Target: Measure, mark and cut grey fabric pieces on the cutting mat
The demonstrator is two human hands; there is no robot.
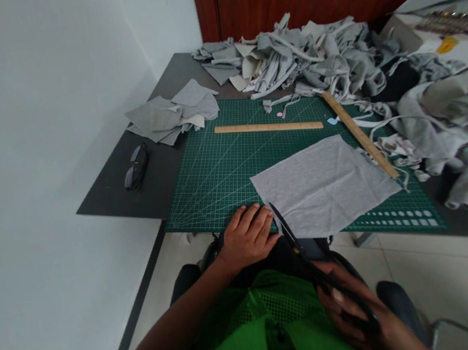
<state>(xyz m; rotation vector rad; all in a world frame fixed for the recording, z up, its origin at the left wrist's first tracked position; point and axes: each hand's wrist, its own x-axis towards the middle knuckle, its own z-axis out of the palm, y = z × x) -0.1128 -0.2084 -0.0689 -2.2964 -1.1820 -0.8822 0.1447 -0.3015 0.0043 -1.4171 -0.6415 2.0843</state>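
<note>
A person's right hand is gripping black scissors, fingers closed through the handles, with the blades pointing toward 11 o'clock and touching the near-left corner of a grey fabric piece. The left hand is lying flat at the fabric's 9 o'clock, fingers spread narrow, pressing on the near edge of the green cutting mat. Two wooden rulers are resting on the mat, one at the fabric's 12 o'clock, another at its 2 o'clock. Grey scraps are piling up beyond, and dark glasses are sitting at 10 o'clock.
</note>
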